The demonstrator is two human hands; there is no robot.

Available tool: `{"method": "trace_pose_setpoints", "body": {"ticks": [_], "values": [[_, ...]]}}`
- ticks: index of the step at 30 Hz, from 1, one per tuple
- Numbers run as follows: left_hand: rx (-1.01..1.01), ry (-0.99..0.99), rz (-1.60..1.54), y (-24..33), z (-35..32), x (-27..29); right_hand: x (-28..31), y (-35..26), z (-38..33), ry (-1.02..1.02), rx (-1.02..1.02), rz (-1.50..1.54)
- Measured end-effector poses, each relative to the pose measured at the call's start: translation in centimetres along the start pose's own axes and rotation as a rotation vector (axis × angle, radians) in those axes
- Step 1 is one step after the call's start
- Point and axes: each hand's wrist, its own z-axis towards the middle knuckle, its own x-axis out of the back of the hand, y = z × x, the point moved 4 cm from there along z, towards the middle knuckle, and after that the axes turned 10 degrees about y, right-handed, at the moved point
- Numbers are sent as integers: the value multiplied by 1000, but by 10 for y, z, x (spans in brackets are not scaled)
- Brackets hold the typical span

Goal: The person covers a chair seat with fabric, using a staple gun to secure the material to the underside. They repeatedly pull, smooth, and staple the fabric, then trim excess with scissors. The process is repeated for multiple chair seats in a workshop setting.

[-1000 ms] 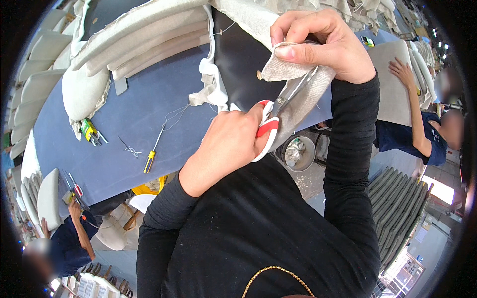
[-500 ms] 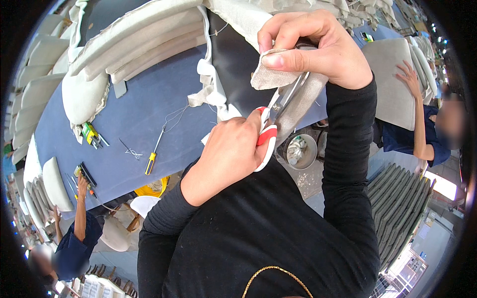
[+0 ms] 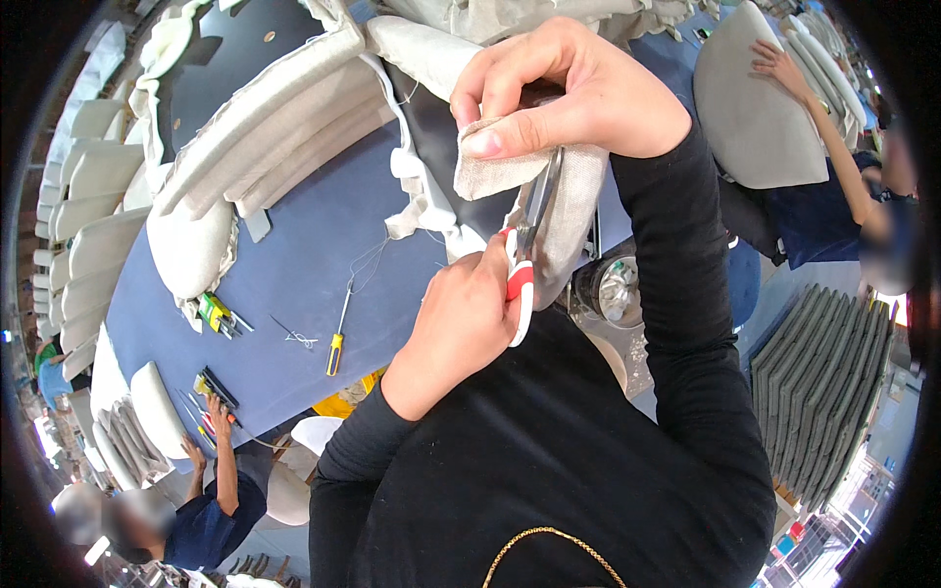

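My left hand (image 3: 461,323) grips red-and-white-handled scissors (image 3: 524,255), blades pointing up into a strip of beige fabric (image 3: 564,211). My right hand (image 3: 569,93) pinches a folded corner of that fabric just above the blades. The fabric hangs off a dark upholstered piece (image 3: 441,127) lying at the edge of the blue table (image 3: 294,265). Both my arms are in black sleeves.
Beige cushioned seat parts (image 3: 274,127) lie across the table, with a yellow-handled screwdriver (image 3: 338,338) and small tools (image 3: 216,314). A person in blue (image 3: 211,500) reaches in at the lower left; another person's arm (image 3: 823,127) rests on a cushion at the upper right. Grey panels (image 3: 823,382) are stacked right.
Both hands and the fabric have shifted slightly left and up in view. The right hand has folded the fabric corner over further; the scissors stay at the fabric's edge.
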Motion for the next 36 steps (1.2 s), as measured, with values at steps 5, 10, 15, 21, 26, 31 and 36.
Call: {"method": "trace_pose_setpoints", "body": {"ticks": [5,10,15,21,26,31,36], "values": [[37,19,111,8,0,6,-3,5,3,-55,-75,189],[-11,41,193,2,-1,8,-4,-2,3,-93,-133,328],[1,25,173,7,-8,14,-3,-5,3,-79,-96,342],[-15,81,203,13,-2,22,-8,-3,2,-38,1,101],[-44,63,156,8,-1,20,-8,5,1,-63,-56,201],[33,-35,192,-59,-32,-17,7,6,8,-17,-120,294],[225,145,303,-183,-42,-20,11,33,-10,504,-34,407]]}}
